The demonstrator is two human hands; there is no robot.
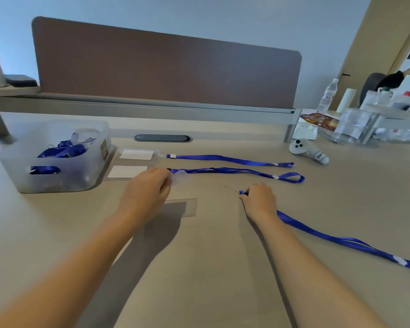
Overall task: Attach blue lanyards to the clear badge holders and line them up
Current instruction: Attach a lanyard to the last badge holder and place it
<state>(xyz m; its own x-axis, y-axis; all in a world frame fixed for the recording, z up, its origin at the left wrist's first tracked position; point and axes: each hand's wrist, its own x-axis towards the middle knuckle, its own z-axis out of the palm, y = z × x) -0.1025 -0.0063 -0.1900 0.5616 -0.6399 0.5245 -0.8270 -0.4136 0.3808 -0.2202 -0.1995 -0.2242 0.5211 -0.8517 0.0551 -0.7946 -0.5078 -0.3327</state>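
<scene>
A translucent plastic bin (pixel 57 157) sits at the left of a pale wooden desk (pixel 211 268), holding a tangle of blue lanyards (pixel 66 150) and what look like clear holders; more blue ribbon shows through a handle slot in its near wall. Just right of the bin, two clear badge holders with white cards lie one behind the other, the far holder (pixel 137 154) and the near holder (pixel 127 172), each at the end of a blue lanyard stretched rightward: the far lanyard (pixel 232 160) lies straight, the second lanyard (pixel 241 172) ends in an open loop. The person's left hand (pixel 149 188) is curled over the clip end of the second lanyard, fingers pinched on a bit of clear plastic there. Below that hand a third, empty badge holder (pixel 187 207) lies flat on the desk, apart from the others. The right hand (pixel 258 200) is closed around the clip end of a loose lanyard (pixel 341 240), which trails rightward off the frame's edge. Between the two hands and across the near desk the surface is bare. A brown divider panel (pixel 166 67) runs along the desk's far edge with a dark cable slot (pixel 162 138) in front of it. At far right lie a white controller (pixel 305 150), a water bottle (pixel 328 95) and clear plastic boxes (pixel 357 126), well apart from the work
</scene>
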